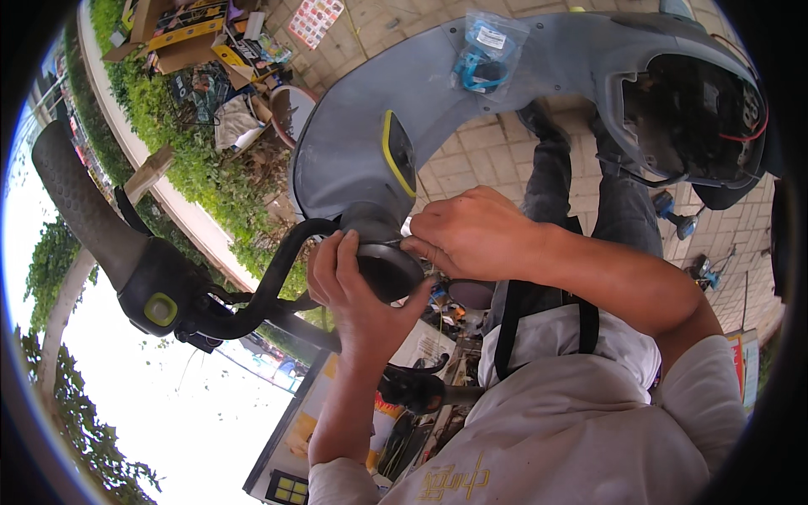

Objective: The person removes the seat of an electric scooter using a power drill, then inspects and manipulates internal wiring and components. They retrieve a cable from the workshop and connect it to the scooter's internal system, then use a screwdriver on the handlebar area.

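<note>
A grey electric scooter body [353,109] curves from the far middle to the right. At the top of its steering column is a round black housing [389,271] with a dark, smooth face. My left hand [349,282] wraps round the housing's left side, with the fingers on top and the thumb along its lower rim. My right hand [471,236] is closed in a pinch at the housing's upper right edge, where it meets the grey neck [370,220]. Whatever its fingertips hold is hidden.
The handlebar grip [80,198] rises at the left, joined by a bent black bar [282,265]. A bagged blue part [486,63] lies on the scooter body. The seat opening [694,118] gapes at the right. Blue power tools [673,215] lie on the paving; cardboard boxes [181,38] stand far left.
</note>
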Available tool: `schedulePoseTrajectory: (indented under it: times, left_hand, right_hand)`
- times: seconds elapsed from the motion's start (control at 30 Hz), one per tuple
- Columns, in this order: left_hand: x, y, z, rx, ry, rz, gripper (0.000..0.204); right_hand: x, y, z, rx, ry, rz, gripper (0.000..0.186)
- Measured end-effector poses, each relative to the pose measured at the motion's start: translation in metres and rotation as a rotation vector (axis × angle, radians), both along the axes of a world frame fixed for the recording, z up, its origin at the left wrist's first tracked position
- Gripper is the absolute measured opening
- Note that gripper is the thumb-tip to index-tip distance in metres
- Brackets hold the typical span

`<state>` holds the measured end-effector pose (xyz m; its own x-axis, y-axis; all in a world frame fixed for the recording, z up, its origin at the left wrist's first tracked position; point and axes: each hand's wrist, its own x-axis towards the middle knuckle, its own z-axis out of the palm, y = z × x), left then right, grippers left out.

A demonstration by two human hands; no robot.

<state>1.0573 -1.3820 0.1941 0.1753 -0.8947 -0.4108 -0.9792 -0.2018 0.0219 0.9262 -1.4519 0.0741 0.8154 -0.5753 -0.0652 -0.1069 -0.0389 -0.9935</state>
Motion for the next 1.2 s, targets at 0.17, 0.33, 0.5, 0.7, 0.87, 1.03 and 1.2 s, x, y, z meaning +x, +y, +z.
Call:
schedulePoseTrajectory:
  times: [0.17, 0.33, 0.5, 0.7, 0.87, 1.03, 1.2]
  left_hand:
    - [0.002, 0.001, 0.001, -0.01, 0.029, 0.017, 0.095]
    - [0.001, -0.001, 0.002, -0.011, 0.052, 0.029, 0.09]
    - [0.002, -0.003, 0.003, -0.005, 0.062, 0.043, 0.081]
    - [0.005, -0.003, 0.0, -0.078, 0.164, 0.113, 0.066]
    - [0.006, -0.005, 0.003, -0.063, 0.184, 0.114, 0.056]
    - [0.014, -0.022, 0.003, -0.104, 0.218, -0.037, 0.025]
    - [0.019, -0.032, -0.002, -0.099, 0.26, -0.103, 0.013]
  right_hand:
    - [0.003, -0.026, -0.008, -0.059, -0.043, 0.229, 0.031]
    - [0.007, -0.029, -0.02, -0.162, -0.151, 0.22, 0.03]
    - [0.008, -0.035, -0.015, -0.165, -0.143, 0.258, 0.029]
    - [0.01, -0.029, -0.023, -0.202, -0.223, 0.164, 0.027]
    - [0.005, -0.025, -0.012, -0.182, -0.119, 0.19, 0.027]
    - [0.003, -0.024, -0.014, -0.21, -0.13, 0.151, 0.027]
    - [0.001, -0.027, -0.008, -0.154, -0.048, 0.255, 0.028]
